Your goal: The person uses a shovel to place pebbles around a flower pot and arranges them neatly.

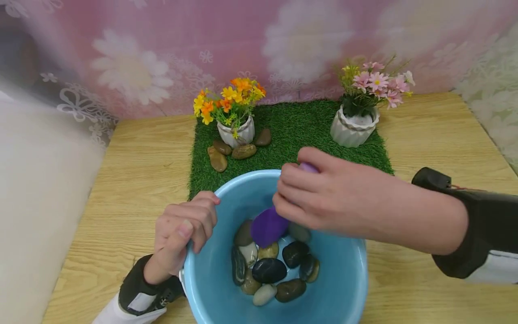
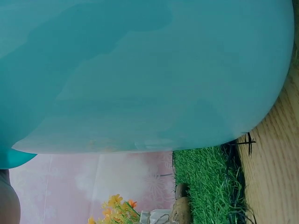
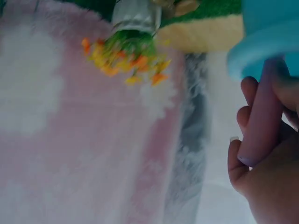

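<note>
A light-blue bucket [image 1: 361, 270] stands at the table's front, with several smooth wet stones [image 1: 269, 270] in black, grey, tan and white on its bottom. My left hand [image 1: 184, 225] grips the left rim, fingers curled over the edge. In the left wrist view the bucket's outer wall [image 2: 149, 84] fills most of the picture. Over the bucket, my right hand [image 1: 319, 191] holds a purple scoop [image 1: 269, 227] by its lilac handle. Its rounded blade points down in front of the stones toward the back. The right wrist view shows fingers wrapped round the thick handle [image 3: 262, 116].
Behind the bucket a green turf mat [image 1: 297, 121] covers part of the wooden table [image 1: 141, 166]. White pots with orange-yellow flowers [image 1: 230, 99] and pink flowers [image 1: 378, 83] stand on it. Several brown stones [image 1: 217, 158] lie by the left pot. A pink floral cloth [image 1: 226, 40] hangs behind.
</note>
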`<state>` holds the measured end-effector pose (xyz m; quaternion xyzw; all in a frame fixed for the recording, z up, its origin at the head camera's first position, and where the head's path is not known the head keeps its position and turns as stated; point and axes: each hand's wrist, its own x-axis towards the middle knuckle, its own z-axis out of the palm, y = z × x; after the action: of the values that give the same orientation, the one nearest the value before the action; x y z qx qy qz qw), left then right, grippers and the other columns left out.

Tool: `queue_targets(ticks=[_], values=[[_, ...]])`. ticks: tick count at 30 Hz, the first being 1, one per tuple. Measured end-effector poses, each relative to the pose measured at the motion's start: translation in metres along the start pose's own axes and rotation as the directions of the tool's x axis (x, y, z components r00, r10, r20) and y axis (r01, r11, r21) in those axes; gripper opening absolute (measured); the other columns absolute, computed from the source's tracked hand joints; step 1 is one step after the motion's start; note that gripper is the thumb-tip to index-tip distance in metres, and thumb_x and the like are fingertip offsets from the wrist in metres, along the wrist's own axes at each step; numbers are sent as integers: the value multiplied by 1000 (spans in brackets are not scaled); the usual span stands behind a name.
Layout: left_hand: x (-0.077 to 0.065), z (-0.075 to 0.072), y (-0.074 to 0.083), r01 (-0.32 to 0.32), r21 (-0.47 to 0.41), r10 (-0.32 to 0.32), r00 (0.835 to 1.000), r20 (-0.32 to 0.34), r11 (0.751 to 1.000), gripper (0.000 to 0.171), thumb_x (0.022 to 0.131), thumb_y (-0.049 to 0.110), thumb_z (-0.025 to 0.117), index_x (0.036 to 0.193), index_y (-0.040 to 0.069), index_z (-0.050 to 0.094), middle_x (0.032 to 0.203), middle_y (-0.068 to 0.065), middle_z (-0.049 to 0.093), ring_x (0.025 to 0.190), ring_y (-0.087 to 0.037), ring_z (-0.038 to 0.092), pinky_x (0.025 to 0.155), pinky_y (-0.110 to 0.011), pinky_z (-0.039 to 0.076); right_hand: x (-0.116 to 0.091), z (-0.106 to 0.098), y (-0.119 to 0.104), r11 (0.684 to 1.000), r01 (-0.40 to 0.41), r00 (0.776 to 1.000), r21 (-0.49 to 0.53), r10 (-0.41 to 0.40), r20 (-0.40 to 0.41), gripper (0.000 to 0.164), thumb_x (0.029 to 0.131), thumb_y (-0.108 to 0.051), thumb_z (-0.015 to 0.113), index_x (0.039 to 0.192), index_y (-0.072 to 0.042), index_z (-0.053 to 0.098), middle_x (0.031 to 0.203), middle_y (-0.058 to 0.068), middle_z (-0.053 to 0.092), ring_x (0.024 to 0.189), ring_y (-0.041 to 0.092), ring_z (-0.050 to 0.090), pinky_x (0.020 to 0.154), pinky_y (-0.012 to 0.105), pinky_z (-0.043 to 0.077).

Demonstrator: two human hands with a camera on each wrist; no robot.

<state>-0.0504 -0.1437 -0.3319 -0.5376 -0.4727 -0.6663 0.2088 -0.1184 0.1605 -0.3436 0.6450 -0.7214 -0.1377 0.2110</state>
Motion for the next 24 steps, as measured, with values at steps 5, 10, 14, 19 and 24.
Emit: queue_targets(ticks=[5, 10, 14, 19, 24], values=[[0, 0, 0, 3, 4, -3, 1000, 1, 1000, 49, 100, 2, 33, 52, 10, 40, 51, -1, 41, 52, -17, 41, 94, -38, 36, 54, -86, -9, 998, 52, 999, -29, -51, 9, 8, 102, -12, 54, 104, -5, 57, 91, 7, 55, 86, 26, 42, 82, 46, 37], [0, 0, 1, 11, 6, -11, 1000, -2, 1000, 49, 100, 2, 33, 52, 10, 39, 51, -1, 41, 52, -17, 41, 95, -38, 36, 68, -86, -11, 995, 103, 990, -2, -102, 102, 14, 95, -23, 68, 93, -13, 59, 79, -1, 52, 79, 20, 38, 76, 40, 34], [-1, 0, 1, 12, 13, -12, 1000, 5, 1000, 49, 100, 2, 33, 52, 10, 39, 52, -1, 41, 52, -17, 41, 95, -38, 36, 71, -80, -10, 990, 120, 983, 77, -130, 133, 18, 94, -31, 70, 96, -16, 60, 81, -4, 56, 82, 19, 39, 77, 39, 33], [0, -1, 1, 10, 20, -10, 1000, 14, 1000, 49, 101, 3, 32, 52, 10, 40, 52, -1, 42, 53, -17, 41, 95, -38, 37, 70, -84, -3, 956, 88, 969, 279, -147, 197, 23, 93, -40, 65, 104, -20, 63, 90, -7, 59, 87, 16, 41, 85, 37, 35], [0, -2, 2, 14, 19, -14, 1000, 14, 1000, 50, 101, 3, 33, 52, 11, 40, 52, -1, 42, 53, -17, 42, 96, -38, 37, 67, -93, 10, 909, 41, 956, 416, -157, 248, 29, 85, -24, 79, 108, -19, 62, 98, -7, 59, 93, 17, 42, 91, 38, 34]])
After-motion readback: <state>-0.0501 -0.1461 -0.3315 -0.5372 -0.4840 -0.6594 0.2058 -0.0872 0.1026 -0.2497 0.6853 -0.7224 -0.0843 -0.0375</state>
